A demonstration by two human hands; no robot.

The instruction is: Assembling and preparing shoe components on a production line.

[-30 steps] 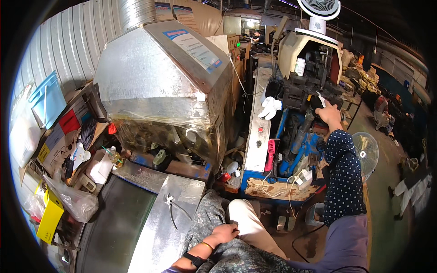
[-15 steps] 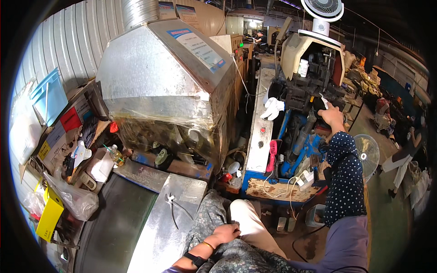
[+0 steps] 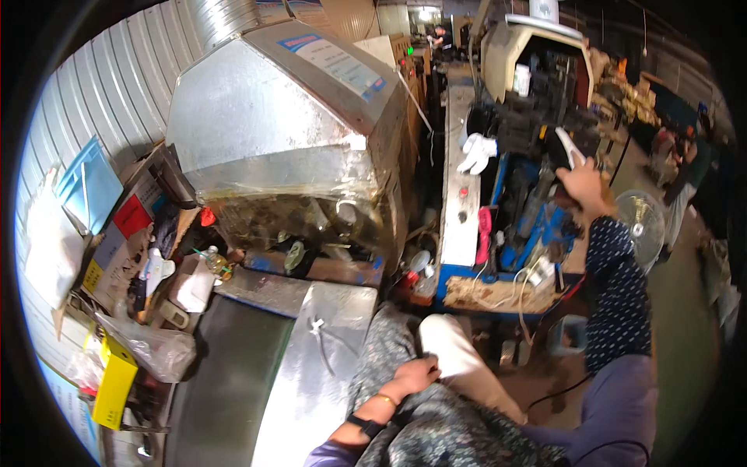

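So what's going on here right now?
A seated person's right hand holds a thin, pale piece beside the blue and black machine. The left hand rests on the lap, fingers curled. Pliers lie on the metal sheet to the left; a white glove lies near the machine.

That big faceted silver sheet-metal hood (image 3: 264, 109), upper left, is shiny but smudged, with wrinkly, glossy clear plastic film (image 3: 299, 214) below. Bright, smooth bare-metal plate (image 3: 311, 389) bottom centre, kinda glaring. Dark speckled cloth garment (image 3: 436, 428) beside it looks matt. Slim white piece (image 3: 570, 145), upper right, seems smooth; too blurred to tell the material.
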